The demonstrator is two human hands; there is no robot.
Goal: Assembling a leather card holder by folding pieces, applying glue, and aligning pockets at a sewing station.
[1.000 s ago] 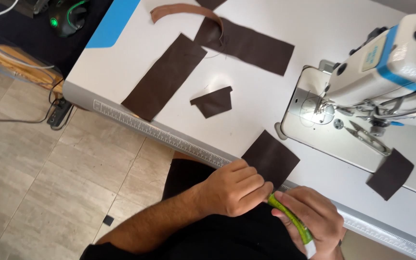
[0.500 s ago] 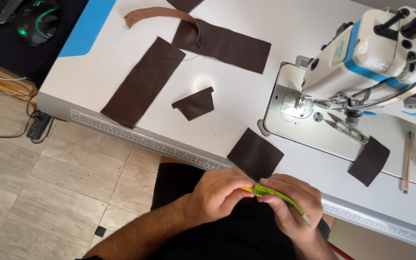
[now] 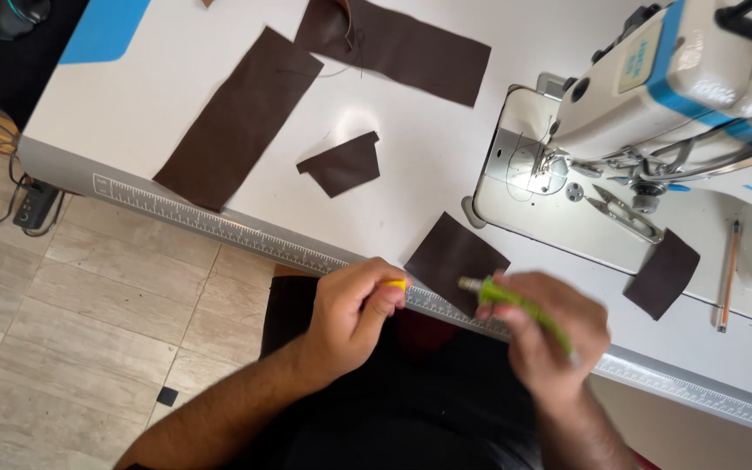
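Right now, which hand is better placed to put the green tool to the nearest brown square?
Right hand: holds the green tool, tip beside the brown square; left hand pinches a yellow cap.

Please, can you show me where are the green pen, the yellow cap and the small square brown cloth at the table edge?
green pen (image 3: 520, 305), head view, on the middle of its barrel.
yellow cap (image 3: 399, 284), head view, on its visible end.
square brown cloth (image 3: 454, 258), head view, on its centre.

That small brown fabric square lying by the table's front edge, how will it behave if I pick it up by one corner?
The fabric square lies thin and flat, so it will probably droop from a pinched corner. It looks light, so a push may slide it on the smooth white table. Its near corner reaches the ruled edge, so it might slip off.
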